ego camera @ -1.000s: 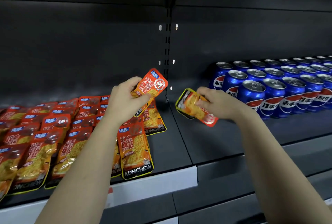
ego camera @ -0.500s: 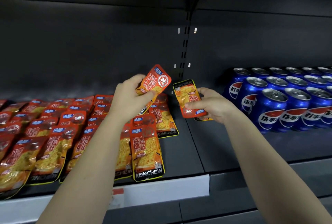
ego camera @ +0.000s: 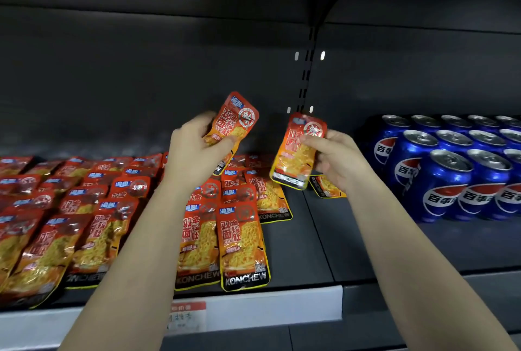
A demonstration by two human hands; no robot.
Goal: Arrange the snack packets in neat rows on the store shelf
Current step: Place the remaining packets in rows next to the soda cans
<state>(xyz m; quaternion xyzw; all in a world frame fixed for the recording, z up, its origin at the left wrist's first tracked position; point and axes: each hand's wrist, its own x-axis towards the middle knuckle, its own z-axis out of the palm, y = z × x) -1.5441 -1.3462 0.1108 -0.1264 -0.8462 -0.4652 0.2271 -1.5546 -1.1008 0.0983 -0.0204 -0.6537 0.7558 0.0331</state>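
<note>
The job looks well past halfway, judging by how much stock already lies flat. Most of the snack packets (ego camera: 84,224) lie far from the cola cans (ego camera: 451,173), face up in overlapping columns that run from the back of the shelf (ego camera: 296,252) to its front edge. The columns farthest from the cans look fairly even. The ones nearer the cans are looser: the front packet (ego camera: 242,246) sticks out further forward than its neighbours and sits slightly askew, so that end would need straightening.

Two packets are not yet placed. The left hand (ego camera: 194,153) holds one packet (ego camera: 236,119) up above the rows, well away from the cans, with its fingers curled round the lower half and the thumb pressed on the printed face. The right hand (ego camera: 335,159), closer to the cans, pinches a second packet (ego camera: 298,150) by its edge between thumb and fingers, and the packet hangs tilted in the air. Just below that hand a stray packet (ego camera: 327,187) lies alone on the shelf, between the rows and the cans.

What seems left is to lay both held packets down, bring the stray one into line and square up the column nearest the cans. A strip of bare shelf beside the cans offers room for another column.
</note>
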